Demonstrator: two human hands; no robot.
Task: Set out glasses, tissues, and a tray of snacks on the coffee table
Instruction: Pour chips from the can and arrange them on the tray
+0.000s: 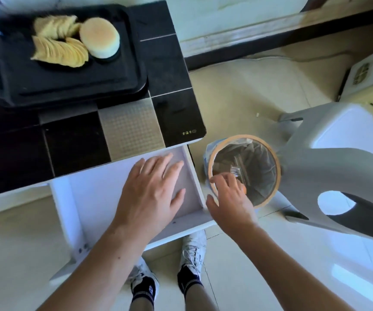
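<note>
My shoes stand on the floor beneath the pulled-out drawer. My left hand lies flat in that drawer, fingers straight and spread, holding nothing. My right hand hovers at the drawer's corner beside the lined bin, fingers loosely curled; whether they pinch anything, I cannot tell. Farther off, the tray with chips and a round cake already sits on the dark surface. I judge I am hunting for glasses or tissues; neither shows here, so next I should search elsewhere.
</note>
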